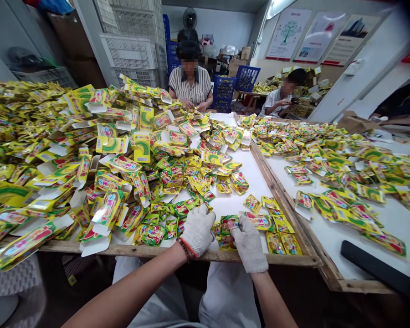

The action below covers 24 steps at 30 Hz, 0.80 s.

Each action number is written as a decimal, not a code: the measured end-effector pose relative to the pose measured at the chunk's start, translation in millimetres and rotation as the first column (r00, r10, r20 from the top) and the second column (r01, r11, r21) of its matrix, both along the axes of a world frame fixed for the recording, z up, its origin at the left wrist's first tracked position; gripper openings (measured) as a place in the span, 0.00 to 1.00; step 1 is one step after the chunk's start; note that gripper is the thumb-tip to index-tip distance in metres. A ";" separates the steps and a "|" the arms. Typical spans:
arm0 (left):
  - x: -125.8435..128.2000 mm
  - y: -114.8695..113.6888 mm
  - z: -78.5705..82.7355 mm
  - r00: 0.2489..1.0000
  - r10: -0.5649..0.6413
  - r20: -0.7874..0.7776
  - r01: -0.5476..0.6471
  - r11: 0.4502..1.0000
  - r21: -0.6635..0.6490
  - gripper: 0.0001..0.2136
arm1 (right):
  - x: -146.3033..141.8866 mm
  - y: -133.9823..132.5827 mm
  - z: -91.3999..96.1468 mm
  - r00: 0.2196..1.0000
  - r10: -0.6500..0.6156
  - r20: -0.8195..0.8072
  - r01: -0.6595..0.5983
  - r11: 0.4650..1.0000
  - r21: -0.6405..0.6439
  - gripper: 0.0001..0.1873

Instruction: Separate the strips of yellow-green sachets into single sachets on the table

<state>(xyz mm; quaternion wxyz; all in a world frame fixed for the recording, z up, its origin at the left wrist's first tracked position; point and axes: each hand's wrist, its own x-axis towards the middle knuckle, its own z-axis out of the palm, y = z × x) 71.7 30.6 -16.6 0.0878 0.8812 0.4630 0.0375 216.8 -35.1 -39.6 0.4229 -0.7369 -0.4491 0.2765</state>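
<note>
My left hand, in a white knitted glove, rests at the near edge of the table with its fingers curled in. Whatever its fingertips hold, if anything, is hidden by the glove. Across a small gap, my right hand, gloved with bare fingertips, pinches a small green-and-yellow packet. Other packets lie under and beside it, including a group of yellow packets to its right. A pile of small green packets lies left of my left hand. A flat printed carton sits just beyond my right hand.
Open yellow cartons are heaped high on the left. A wooden rail divides the white tabletop, with more cartons and a black phone-like object beyond it. Two people sit across, near blue crates.
</note>
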 end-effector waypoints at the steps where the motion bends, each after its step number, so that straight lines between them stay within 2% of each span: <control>1: 0.7 0.0 -0.1 1.000 -0.015 0.014 0.015 1.000 0.002 0.14 | 0.7 0.1 -1.8 0.998 0.001 0.058 -0.002 1.000 0.026 0.12; 3: 0.2 -0.4 -1.0 0.996 -0.037 0.081 0.038 0.999 -0.013 0.10 | 1.2 -0.7 -3.1 0.987 0.001 0.159 -0.011 0.998 0.066 0.12; 5: -1.8 -1.4 -2.9 0.973 -0.025 0.228 0.042 0.997 -0.069 0.06 | -0.2 -1.9 -2.2 0.983 0.024 0.181 -0.038 0.996 0.076 0.11; 7: -3.5 -2.6 -5.1 0.887 0.075 0.455 0.018 0.980 -0.197 0.04 | -3.0 -2.3 -0.8 0.988 0.060 0.143 -0.074 0.993 0.090 0.11; 8: -4.0 -3.1 -6.1 0.802 0.161 0.575 0.013 0.958 -0.287 0.04 | -4.7 -2.0 -0.2 0.990 0.075 0.117 -0.086 0.992 0.096 0.10; 10: -4.7 -3.8 -7.3 0.560 0.365 0.744 0.058 0.878 -0.475 0.04 | -8.8 -0.7 0.5 0.995 0.071 0.065 -0.078 0.991 0.112 0.11; 12: -6.0 -4.4 -7.4 0.322 0.555 0.767 0.149 0.771 -0.619 0.07 | -14.0 0.5 1.4 0.999 0.025 0.035 -0.029 0.991 0.132 0.11; 13: -7.5 -4.9 -7.0 0.249 0.622 0.743 0.196 0.719 -0.667 0.11 | -17.5 0.7 2.1 1.000 0.001 0.030 -0.005 0.990 0.138 0.11; 14: -9.5 -5.7 -6.4 0.213 0.660 0.720 0.244 0.678 -0.694 0.15 | -21.5 0.4 3.1 0.999 -0.016 0.029 0.011 0.990 0.141 0.11; 16: -15.5 -8.3 -5.0 0.209 0.654 0.727 0.335 0.651 -0.681 0.18 | -30.7 -1.7 5.4 0.999 -0.025 0.035 0.020 0.990 0.137 0.12; 18: -23.2 -12.4 -4.5 0.219 0.587 0.780 0.379 0.685 -0.622 0.16 | -39.3 -4.5 6.2 0.999 -0.020 0.045 0.014 0.993 0.119 0.14; 21: -35.4 -19.4 -6.9 0.271 0.509 0.817 0.280 0.770 -0.573 0.11 | -46.2 -3.1 1.6 0.999 0.006 0.039 -0.010 0.995 0.097 0.18; 24: -49.2 -24.7 -7.9 0.414 0.413 0.811 0.157 0.845 -0.511 0.09 | -49.2 8.0 -6.2 0.985 0.171 -0.010 -0.170 0.982 0.081 0.25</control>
